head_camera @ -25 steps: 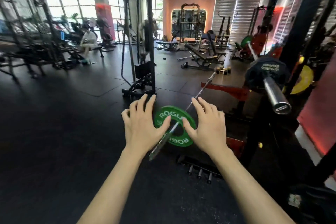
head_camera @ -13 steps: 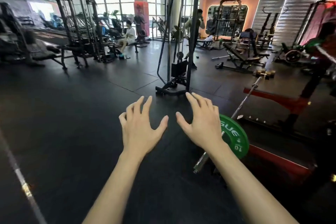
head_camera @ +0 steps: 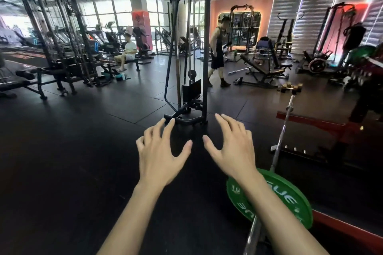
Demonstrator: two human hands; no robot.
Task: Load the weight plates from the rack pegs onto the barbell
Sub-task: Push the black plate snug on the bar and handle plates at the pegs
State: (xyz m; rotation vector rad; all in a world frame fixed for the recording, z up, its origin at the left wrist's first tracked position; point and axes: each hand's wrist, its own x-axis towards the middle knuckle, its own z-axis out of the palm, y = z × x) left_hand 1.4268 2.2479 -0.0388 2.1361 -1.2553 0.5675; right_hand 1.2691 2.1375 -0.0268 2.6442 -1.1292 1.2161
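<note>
On the black floor, barbell (head_camera: pixel 280 145) running away from the camera, green plate (head_camera: pixel 288 198) on its near end, both hands' fingers spread, holding nothing.

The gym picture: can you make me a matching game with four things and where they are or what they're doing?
Things:
1. green plate
2. left hand
3. gold dumbbell
4. person in a white shirt

Places or states:
A. sitting on a bench, far left
B. on the barbell, partly behind the right forearm
C. lying on the floor past the bar's far end
D. empty, fingers spread over the black floor

Pairs: 1-B, 2-D, 3-C, 4-A
</note>
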